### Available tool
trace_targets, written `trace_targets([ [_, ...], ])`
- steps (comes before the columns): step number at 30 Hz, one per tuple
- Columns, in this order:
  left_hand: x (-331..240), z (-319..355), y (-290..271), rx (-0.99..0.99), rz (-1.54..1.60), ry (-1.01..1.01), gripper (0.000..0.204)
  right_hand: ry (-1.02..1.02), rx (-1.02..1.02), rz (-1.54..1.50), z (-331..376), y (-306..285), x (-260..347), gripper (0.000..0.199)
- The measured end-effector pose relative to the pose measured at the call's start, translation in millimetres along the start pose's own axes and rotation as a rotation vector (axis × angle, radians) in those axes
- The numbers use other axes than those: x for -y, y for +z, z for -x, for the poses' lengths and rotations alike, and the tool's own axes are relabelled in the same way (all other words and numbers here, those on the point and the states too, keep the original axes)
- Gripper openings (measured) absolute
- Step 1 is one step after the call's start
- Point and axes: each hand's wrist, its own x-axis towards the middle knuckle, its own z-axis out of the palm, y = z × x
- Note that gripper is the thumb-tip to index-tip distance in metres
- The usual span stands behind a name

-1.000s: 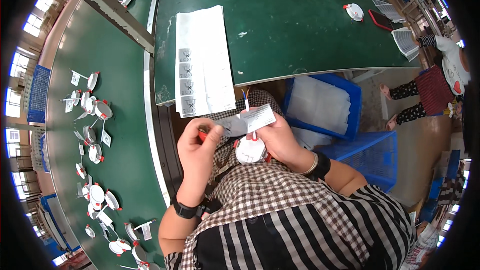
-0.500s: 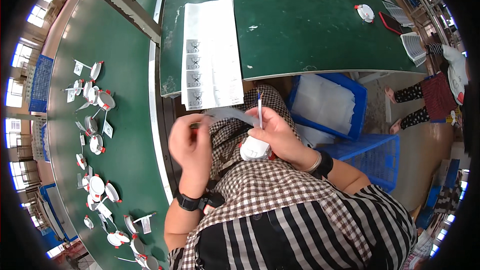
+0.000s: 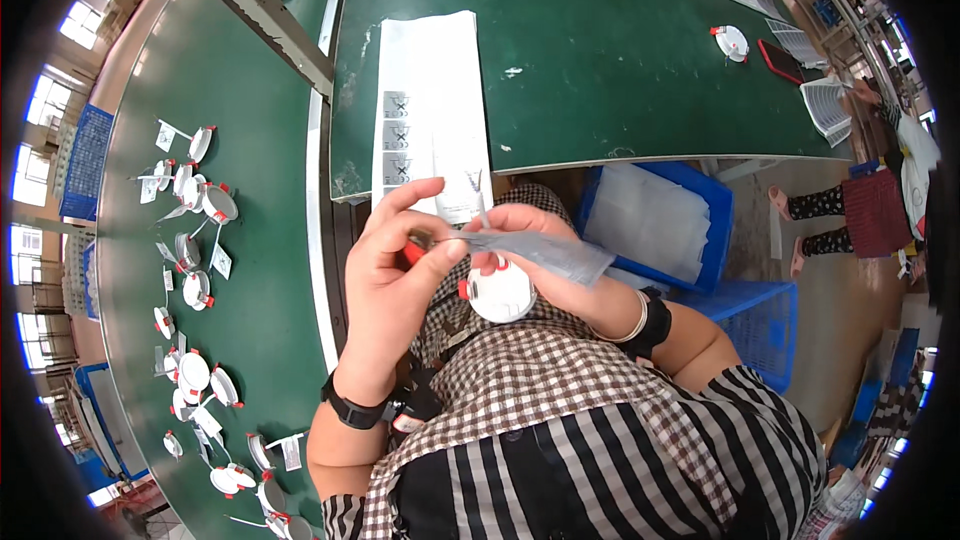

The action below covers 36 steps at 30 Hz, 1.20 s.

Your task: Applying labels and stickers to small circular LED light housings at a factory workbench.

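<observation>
My left hand (image 3: 390, 270) pinches one end of a thin, grey translucent strip (image 3: 565, 252) between thumb and index finger. Something small and red (image 3: 413, 252) shows inside its curled fingers, its kind unclear. The strip stretches rightward across the fingers of my right hand (image 3: 550, 250). That hand is closed around the cable (image 3: 484, 202) of a round white downlight (image 3: 502, 292) with red clips, and the lamp hangs below the fingers, over my lap. The right fingertips are partly hidden by the strip. Just beyond both hands lie white label sheets (image 3: 432, 90) with grey printed squares.
Many similar downlights (image 3: 194, 372) with tags lie on the green bench (image 3: 260, 340) at left. Blue crates (image 3: 718, 230) stand below the table at right. Another downlight (image 3: 731, 43) and a red-edged phone (image 3: 780, 60) rest far right. A person (image 3: 880, 200) stands beyond.
My left hand has come right and closer to the right hand, and the strip now lies across the right hand. The downlight has turned and its face shows more.
</observation>
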Motion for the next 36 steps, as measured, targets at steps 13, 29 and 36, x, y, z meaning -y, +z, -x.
trace_targets([
  [13, 41, -13, 13, -0.201, 0.729, -0.66, 0.008, -0.035, 0.003, 0.469, 20, 13, -4, 0.025],
  [29, 42, 23, 7, -0.378, 0.294, -0.446, 0.011, 0.134, -0.147, 0.112, 14, -6, -27, 0.014],
  [36, 47, 33, 10, -0.367, 0.312, -0.539, 0.01, 0.11, -0.227, 0.17, 12, -5, -29, 0.017],
])
